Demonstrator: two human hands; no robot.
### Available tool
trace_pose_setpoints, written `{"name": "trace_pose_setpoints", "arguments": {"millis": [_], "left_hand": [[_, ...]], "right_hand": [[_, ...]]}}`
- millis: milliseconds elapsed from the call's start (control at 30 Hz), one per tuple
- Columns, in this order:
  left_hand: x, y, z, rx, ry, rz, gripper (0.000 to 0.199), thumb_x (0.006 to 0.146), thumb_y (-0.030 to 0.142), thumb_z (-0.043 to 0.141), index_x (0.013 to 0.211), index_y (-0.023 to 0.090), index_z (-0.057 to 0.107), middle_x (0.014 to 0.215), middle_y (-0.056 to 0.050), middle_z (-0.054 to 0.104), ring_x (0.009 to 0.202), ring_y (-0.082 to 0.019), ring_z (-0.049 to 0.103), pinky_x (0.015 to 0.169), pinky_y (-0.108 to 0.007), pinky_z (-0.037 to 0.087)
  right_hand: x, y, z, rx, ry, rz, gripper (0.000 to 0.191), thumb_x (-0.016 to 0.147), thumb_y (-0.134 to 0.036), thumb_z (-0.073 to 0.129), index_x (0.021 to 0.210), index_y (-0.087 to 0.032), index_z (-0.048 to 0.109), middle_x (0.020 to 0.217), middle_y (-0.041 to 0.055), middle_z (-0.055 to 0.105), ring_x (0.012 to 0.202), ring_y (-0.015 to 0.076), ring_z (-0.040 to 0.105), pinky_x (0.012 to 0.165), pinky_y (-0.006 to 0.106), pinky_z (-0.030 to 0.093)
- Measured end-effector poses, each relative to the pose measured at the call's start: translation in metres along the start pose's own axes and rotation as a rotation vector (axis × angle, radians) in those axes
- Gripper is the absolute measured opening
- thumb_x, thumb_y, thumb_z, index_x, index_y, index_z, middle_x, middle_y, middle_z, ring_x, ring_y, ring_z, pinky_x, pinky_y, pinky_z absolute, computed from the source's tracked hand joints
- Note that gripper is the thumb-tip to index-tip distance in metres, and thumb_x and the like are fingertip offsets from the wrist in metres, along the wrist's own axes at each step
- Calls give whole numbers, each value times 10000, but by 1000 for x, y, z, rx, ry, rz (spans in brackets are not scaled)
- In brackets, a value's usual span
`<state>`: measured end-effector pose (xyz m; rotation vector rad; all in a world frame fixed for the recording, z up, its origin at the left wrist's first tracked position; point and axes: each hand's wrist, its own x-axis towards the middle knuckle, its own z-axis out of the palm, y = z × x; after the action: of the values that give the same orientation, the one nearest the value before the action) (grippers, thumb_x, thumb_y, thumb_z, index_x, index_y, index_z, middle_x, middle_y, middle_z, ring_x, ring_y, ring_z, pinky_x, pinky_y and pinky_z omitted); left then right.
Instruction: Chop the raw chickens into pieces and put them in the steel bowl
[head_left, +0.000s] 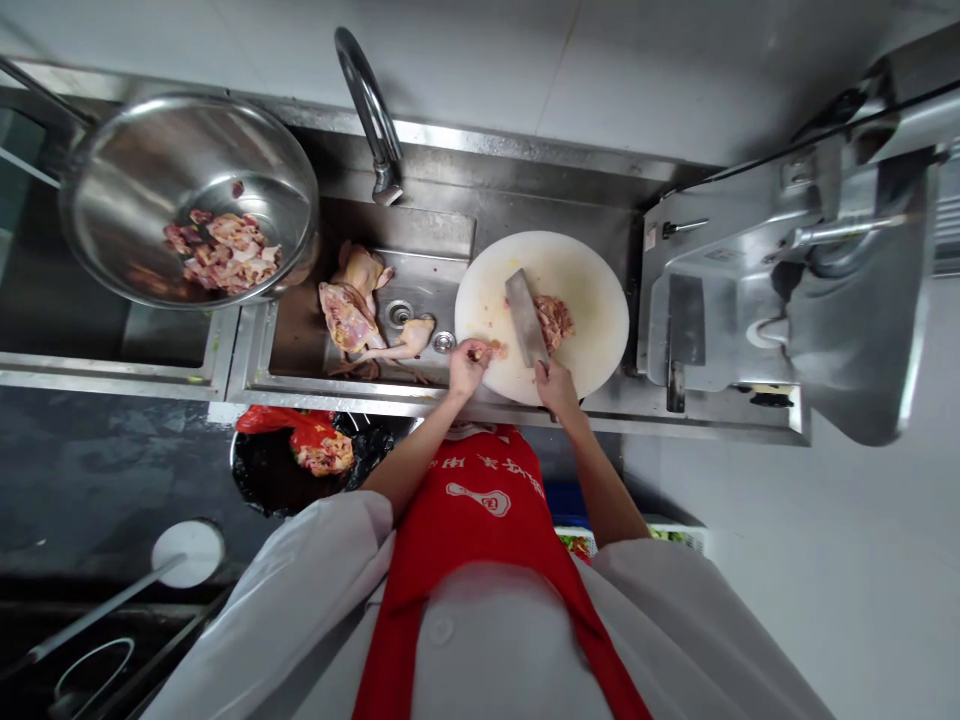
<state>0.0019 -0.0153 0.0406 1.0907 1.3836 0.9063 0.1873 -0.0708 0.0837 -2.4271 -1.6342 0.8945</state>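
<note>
- Red apron [480, 545], bottom centre: white characters [487, 463], hard to read.
- Steel bowl [135, 170], upper left: meat pieces [234, 255] inside.
- Right hand [556, 388] grips cleaver [527, 320] beside chopped meat [555, 322] on board [592, 275], right of centre; left hand [466, 370] curled, holding unclear.

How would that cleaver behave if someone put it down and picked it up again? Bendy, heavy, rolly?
The cleaver is probably stiff: its metal blade looks straight and flat. It may feel heavy toward the front, since that blade is broad. Laid on its flat side, it seems unlikely to roll.
</note>
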Motion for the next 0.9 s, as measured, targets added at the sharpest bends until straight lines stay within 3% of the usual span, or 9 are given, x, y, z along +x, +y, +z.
{"name": "trace_pose_setpoints", "arguments": {"millis": [133, 267, 333, 467, 533, 600, 667, 767, 900], "left_hand": [[-2, 9, 2, 144, -40, 153, 105, 743, 145, 743, 742, 195, 652, 847, -52, 637, 928, -205, 593, 874, -342, 483], [-12, 6, -25, 234, 167, 198, 32, 818, 207, 689, 832, 220, 664, 955, -71, 634, 1069, -250, 559, 966, -389, 443], [-16, 4, -30, 247, 147, 215, 20, 837, 203, 663, 838, 223, 664, 983, -75, 630, 1091, -254, 550, 968, -380, 442], [-15, 2, -17, 245, -112, 208, 36, 815, 202, 695, 848, 211, 682, 1008, -92, 632, 1124, -261, 530, 984, -378, 438], [-14, 1, -14, 257, -161, 209, 48, 807, 221, 706, 851, 209, 690, 1013, -96, 631, 1126, -264, 522, 1021, -398, 422], [-15, -2, -19, 268, -105, 206, 45, 823, 239, 687, 859, 213, 688, 1048, -97, 624, 1132, -261, 515, 1063, -418, 394], [-19, -5, -30, 272, 37, 171, 49, 859, 244, 640, 880, 216, 675, 1083, -96, 611, 1146, -254, 509, 1085, -426, 377], [-23, -9, -39, 268, 191, 146, 51, 879, 237, 615, 885, 219, 662, 1070, -95, 609, 1155, -250, 522, 1038, -399, 418], [-18, -16, -25, 312, -70, 267, 81, 855, 245, 669, 928, 221, 694, 1072, -92, 650, 1111, -250, 556, 1008, -388, 429]], "right_hand": [[-14, -7, -33, -53, 80, -13, 373, 1008, -367, 359, 1044, -135, 649, 906, 150, 715, 869, 266, 666, 772, 321, 451], [-36, -46, -45, 22, 261, -110, 486, 1036, -412, 254, 1225, -113, 586, 923, 168, 704, 861, 281, 672, 769, 346, 460], [-38, -58, -35, 63, 267, -133, 494, 1042, -395, 234, 1277, -106, 559, 971, 179, 700, 902, 282, 674, 786, 348, 470], [-24, -59, -7, -5, -17, -72, 392, 1010, -283, 328, 1146, -86, 639, 963, 201, 705, 939, 304, 673, 815, 364, 487], [-16, -55, -7, -23, -77, -75, 361, 992, -268, 381, 1173, -90, 637, 988, 196, 709, 981, 308, 668, 836, 362, 490], [-15, -53, -16, 1, -14, -113, 387, 995, -299, 391, 1250, -99, 604, 1019, 187, 710, 1014, 307, 662, 850, 357, 491], [-18, -55, -24, 41, 103, -147, 439, 1014, -351, 347, 1296, -102, 574, 1053, 190, 706, 1033, 306, 658, 863, 360, 489], [-23, -64, -13, 81, 130, -130, 469, 1028, -362, 280, 1251, -98, 598, 1056, 198, 708, 1013, 293, 669, 854, 351, 490], [-15, -65, 23, 92, -87, -53, 379, 998, -319, 364, 1035, -103, 674, 923, 180, 725, 889, 271, 692, 767, 316, 496]]}}
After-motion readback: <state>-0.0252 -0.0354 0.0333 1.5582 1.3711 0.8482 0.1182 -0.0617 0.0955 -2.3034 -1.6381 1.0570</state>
